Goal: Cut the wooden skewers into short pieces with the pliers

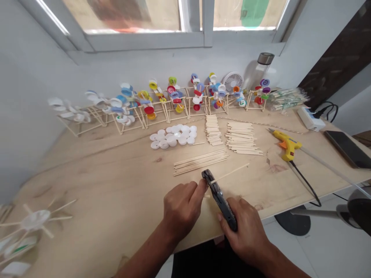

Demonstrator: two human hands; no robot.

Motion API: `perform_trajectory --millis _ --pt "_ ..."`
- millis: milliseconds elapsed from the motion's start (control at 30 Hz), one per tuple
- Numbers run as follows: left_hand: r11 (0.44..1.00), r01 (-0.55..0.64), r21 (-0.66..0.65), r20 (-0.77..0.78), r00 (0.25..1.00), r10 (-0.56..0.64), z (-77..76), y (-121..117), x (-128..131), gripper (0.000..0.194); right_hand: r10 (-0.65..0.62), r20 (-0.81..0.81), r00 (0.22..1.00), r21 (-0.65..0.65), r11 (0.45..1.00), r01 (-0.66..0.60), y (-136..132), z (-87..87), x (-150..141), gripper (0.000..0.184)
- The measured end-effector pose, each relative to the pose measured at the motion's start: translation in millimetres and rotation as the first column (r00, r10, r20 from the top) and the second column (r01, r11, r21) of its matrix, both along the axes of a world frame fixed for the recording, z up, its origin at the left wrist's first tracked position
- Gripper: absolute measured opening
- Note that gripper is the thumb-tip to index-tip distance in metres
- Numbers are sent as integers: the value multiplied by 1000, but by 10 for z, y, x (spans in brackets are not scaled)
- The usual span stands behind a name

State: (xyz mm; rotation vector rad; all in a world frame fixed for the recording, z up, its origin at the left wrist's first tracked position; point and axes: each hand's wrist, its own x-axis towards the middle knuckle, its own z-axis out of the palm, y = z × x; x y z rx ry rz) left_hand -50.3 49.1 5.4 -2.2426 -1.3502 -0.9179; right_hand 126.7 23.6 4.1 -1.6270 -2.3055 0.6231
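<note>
Over the front of the table, my right hand (pixel 248 227) is closed around dark multi-tool pliers (pixel 220 200), whose head points away and to the left. A thin bamboo stick (pixel 232 172) crosses the jaws and sticks out toward the upper right. My left hand (pixel 185 202) pinches at the jaws' left side, where the stick's near end is mostly hidden by the fingers. Just beyond the tool lies a bundle of long sticks (pixel 199 162). Shorter cut sticks form two piles, a narrow one (pixel 213 130) and a wider one (pixel 242 139). White bottle caps (pixel 173 136) sit together on their left.
Stick frames with colourful cap wheels (pixel 175 98) line the wall, beside a small fan (pixel 232 82) and bottle (pixel 261 69). At right are a yellow glue gun (pixel 286 144), its cord, a phone (pixel 348 148) and a power strip (pixel 311 119). A stick wheel (pixel 36 220) lies at left.
</note>
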Motion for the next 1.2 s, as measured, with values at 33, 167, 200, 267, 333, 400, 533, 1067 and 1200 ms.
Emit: perform_trajectory --millis 33,167,200,267,333,400,533,1067,1200 --pt "1000 5 -8 7 1000 -5 -7 8 -4 13 1 -5 1000 -3 1000 -1 7 -9 -5 17" --pt "999 16 -37 34 999 -15 -49 37 -14 15 -9 1 1000 -7 1000 9 27 -38 -23 17" --pt "999 15 -31 39 999 -14 -60 44 -12 15 -17 3 1000 -1 1000 17 29 -42 -27 17" --pt "1000 8 -1 41 999 -8 -75 56 1 16 -35 -2 999 17 999 35 25 -44 -30 16" --pt "999 -8 34 27 1000 7 -68 58 28 15 -50 -6 999 29 998 50 16 -34 -28 15" --pt "998 -41 49 -3 999 41 -35 45 67 12 -58 -5 998 29 998 58 4 -14 -23 16" --pt "991 -129 32 -60 990 131 37 -27 148 12 -81 -2 997 40 996 81 -30 30 -12 17" --pt "997 8 -79 89 996 -1 15 -185 132 20 -10 -73 997 -18 1000 9 -144 148 94 14" --pt "992 45 -120 139 990 -28 36 -215 127 19 -6 -72 997 -14 1000 5 -160 170 108 14"
